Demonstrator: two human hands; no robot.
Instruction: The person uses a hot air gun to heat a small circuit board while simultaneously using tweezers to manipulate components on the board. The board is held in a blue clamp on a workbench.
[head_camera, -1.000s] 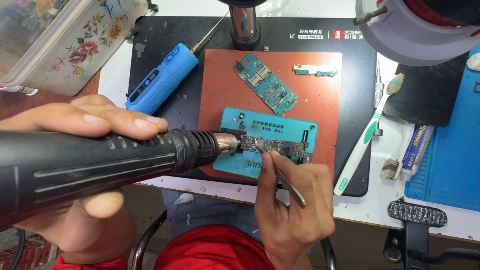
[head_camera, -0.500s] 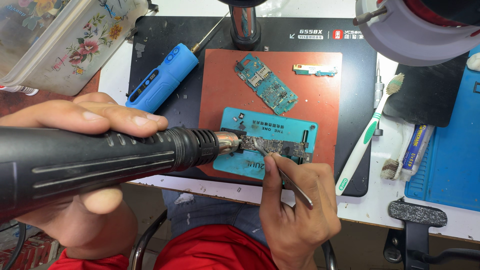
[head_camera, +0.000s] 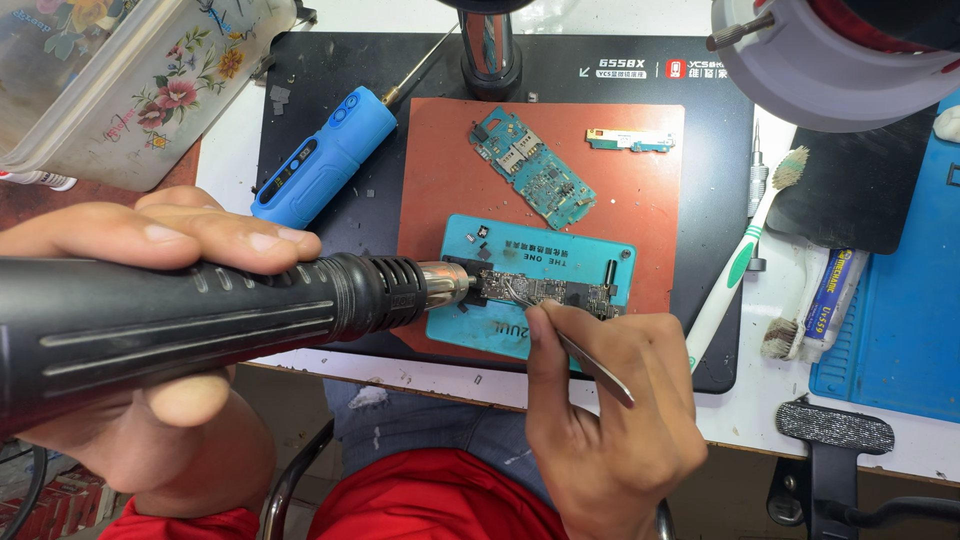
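Note:
My left hand (head_camera: 170, 400) grips a thick black hot-air gun (head_camera: 200, 315), its metal nozzle (head_camera: 445, 283) pointing right at the end of a dark circuit board (head_camera: 545, 290). That board lies clamped on a teal holder plate (head_camera: 500, 330) on a rust-red mat (head_camera: 440, 180). My right hand (head_camera: 610, 410) holds thin metal tweezers (head_camera: 585, 355), whose tips touch the top of the dark board near its left half.
A teal circuit board (head_camera: 533, 165) and a small strip board (head_camera: 630, 140) lie further back on the red mat. A blue electric screwdriver (head_camera: 325, 165), a toothbrush (head_camera: 745, 260), a tube (head_camera: 828, 300), a floral plastic box (head_camera: 130, 80) and a blue mat (head_camera: 900, 320) surround it.
The tweezers' tips have shifted slightly on the dark board. The hot-air gun stays aimed at the same spot.

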